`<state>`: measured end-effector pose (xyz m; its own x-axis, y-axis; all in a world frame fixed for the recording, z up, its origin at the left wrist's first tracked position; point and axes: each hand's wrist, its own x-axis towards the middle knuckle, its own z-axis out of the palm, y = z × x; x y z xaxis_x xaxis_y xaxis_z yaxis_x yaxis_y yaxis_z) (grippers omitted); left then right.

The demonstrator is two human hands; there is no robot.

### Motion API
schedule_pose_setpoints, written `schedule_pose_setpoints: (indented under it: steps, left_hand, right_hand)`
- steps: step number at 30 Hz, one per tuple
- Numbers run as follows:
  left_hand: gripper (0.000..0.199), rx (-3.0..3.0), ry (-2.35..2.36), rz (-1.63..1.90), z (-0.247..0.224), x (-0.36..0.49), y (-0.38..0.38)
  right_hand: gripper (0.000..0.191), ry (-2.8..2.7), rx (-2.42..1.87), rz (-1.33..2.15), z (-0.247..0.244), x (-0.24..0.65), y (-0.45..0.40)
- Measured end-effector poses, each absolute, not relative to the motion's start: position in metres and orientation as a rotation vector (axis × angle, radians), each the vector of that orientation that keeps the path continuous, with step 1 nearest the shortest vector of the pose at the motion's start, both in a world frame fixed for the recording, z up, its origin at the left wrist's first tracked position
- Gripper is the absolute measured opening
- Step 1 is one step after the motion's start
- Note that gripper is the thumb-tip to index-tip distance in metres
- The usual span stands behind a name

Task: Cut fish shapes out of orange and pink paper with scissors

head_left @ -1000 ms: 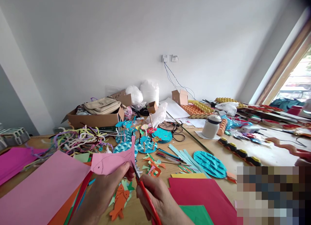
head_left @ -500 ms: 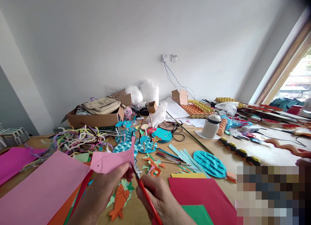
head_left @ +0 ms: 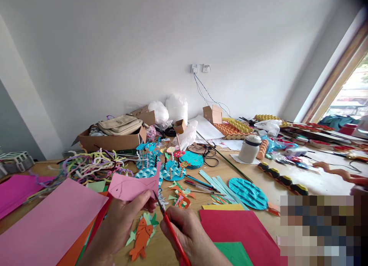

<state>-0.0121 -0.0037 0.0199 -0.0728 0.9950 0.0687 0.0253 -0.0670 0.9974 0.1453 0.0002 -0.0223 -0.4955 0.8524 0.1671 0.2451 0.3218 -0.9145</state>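
Pinched in my left hand point(head_left: 129, 216) is a piece of pink paper point(head_left: 129, 186) with a fish outline drawn on it. The thumb lies on top of the paper near its right end. My right hand point(head_left: 186, 227) is wrapped round red-handled scissors point(head_left: 176, 235). Their dark blades touch the paper's right edge, beside the left fingertips. On the table below the hands lie orange paper fish point(head_left: 140, 239), with light green and green cut pieces partly under them.
Pink sheets point(head_left: 54, 224) lie at the left, red paper point(head_left: 235, 227) and green paper point(head_left: 232, 252) at the right. Behind stand blue wavy bases point(head_left: 172, 173) with small fish on stalks. A white jar point(head_left: 249, 150), pens point(head_left: 201, 183) and a blue disc point(head_left: 247, 193) are farther right.
The pink paper has tilted and shifted slightly in my left hand. The scissors stay at its right edge, with my right hand nearly in the same place.
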Motion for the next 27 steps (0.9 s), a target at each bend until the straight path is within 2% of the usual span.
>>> schedule_pose_setpoints:
  steps: [16, 27]
  left_hand:
    - [0.020, 1.313, 1.359, 1.259, 0.022, -0.010, -0.005]
    - [0.025, 1.425, 1.327, 1.197, 0.016, -0.019, -0.004]
  right_hand:
    - [0.032, -1.872, -0.957, 1.259, -0.027, 0.144, -0.001]
    - [0.033, -1.989, -0.944, 1.070, -0.026, 0.148, 0.000]
